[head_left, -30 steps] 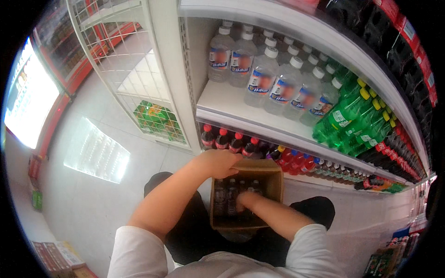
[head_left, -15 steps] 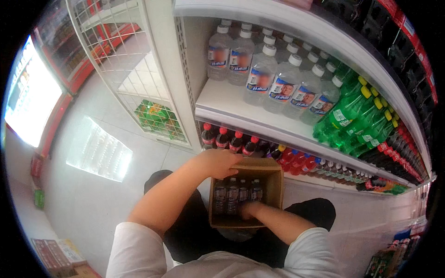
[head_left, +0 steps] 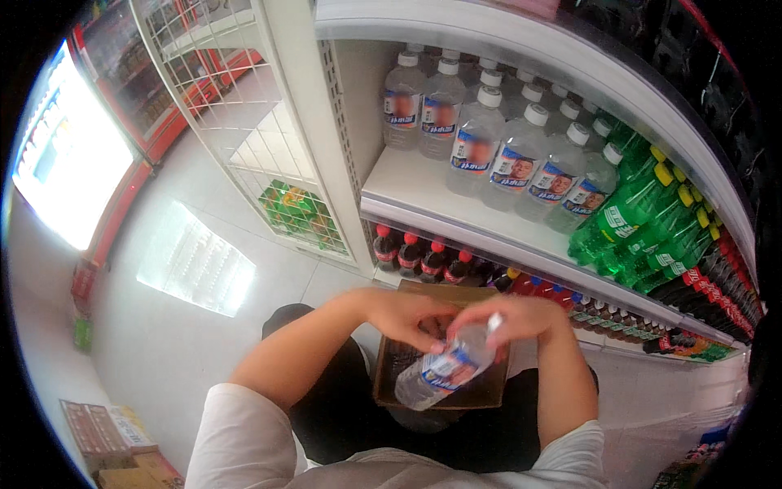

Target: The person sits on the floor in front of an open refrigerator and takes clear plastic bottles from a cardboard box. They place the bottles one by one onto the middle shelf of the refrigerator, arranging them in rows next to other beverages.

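Note:
Over the cardboard box (head_left: 498,393) between my knees, a clear plastic bottle (head_left: 444,371) with a white cap and a blue-and-white label lies tilted. My right hand (head_left: 509,320) grips it near the neck, with the cap by its fingers. Beside the bottle's upper side is my left hand (head_left: 407,319), fingers bent and apart; its fingertips come right up to the bottle, and whether they press on it is hard to tell. More bottles sit dimly inside the box, largely hidden by my hands and the held bottle.
Ahead stands a shelf (head_left: 399,175) holding rows of similar clear bottles (head_left: 515,167) and green soda bottles (head_left: 623,224). Dark cola bottles (head_left: 419,259) line the level below. A white wire rack (head_left: 236,122) rises at the left. Cartons (head_left: 114,436) lie at lower left.
My right hand has come up out of the box with a bottle. My left hand has moved from the box's far rim to beside that bottle. The view has shifted slightly.

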Demonstrator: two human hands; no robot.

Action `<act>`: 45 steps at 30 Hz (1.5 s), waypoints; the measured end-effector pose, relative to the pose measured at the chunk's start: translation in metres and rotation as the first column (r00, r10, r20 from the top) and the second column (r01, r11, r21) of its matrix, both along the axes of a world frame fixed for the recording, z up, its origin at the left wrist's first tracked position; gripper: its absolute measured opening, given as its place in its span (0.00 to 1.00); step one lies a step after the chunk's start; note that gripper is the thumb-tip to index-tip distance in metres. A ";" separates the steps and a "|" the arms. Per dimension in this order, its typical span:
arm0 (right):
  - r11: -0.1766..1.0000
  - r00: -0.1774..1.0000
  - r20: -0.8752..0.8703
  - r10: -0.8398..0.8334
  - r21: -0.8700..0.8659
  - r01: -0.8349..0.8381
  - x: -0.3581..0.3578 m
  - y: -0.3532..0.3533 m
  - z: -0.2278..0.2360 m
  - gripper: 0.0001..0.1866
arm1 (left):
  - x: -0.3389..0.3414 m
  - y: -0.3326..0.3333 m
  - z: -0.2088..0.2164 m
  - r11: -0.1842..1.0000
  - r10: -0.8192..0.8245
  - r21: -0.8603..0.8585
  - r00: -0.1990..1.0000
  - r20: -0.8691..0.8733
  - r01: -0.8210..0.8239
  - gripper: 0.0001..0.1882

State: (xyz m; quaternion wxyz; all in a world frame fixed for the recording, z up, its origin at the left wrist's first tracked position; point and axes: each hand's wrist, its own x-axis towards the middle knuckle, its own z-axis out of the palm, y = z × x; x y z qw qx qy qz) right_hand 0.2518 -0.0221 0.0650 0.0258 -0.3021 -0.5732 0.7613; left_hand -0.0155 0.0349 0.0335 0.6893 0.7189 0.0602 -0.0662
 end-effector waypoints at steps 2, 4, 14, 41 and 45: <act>0.927 0.890 -0.267 -0.370 -0.048 0.372 0.009 -0.002 -0.015 0.28 | 0.002 -0.003 -0.010 0.971 -0.107 -0.202 0.989 0.101 0.126 0.49; 0.726 0.658 -0.308 -0.687 -0.270 0.632 0.007 -0.006 -0.019 0.27 | 0.009 -0.004 -0.009 0.915 -0.014 -0.398 0.990 0.139 0.068 0.56; 0.517 0.461 -0.444 -0.769 -0.007 0.856 -0.022 -0.018 -0.005 0.20 | 0.022 -0.023 -0.005 0.685 0.617 -0.567 0.778 0.120 -0.456 0.54; 0.555 0.589 -0.160 -0.792 0.216 0.804 -0.011 -0.007 -0.031 0.08 | 0.001 0.129 0.058 0.346 0.821 0.322 0.450 0.351 -0.882 0.39; 0.616 0.663 -0.121 -0.739 0.275 0.738 -0.017 -0.006 -0.032 0.09 | -0.005 0.156 0.057 0.494 0.719 0.348 0.599 0.352 -0.797 0.37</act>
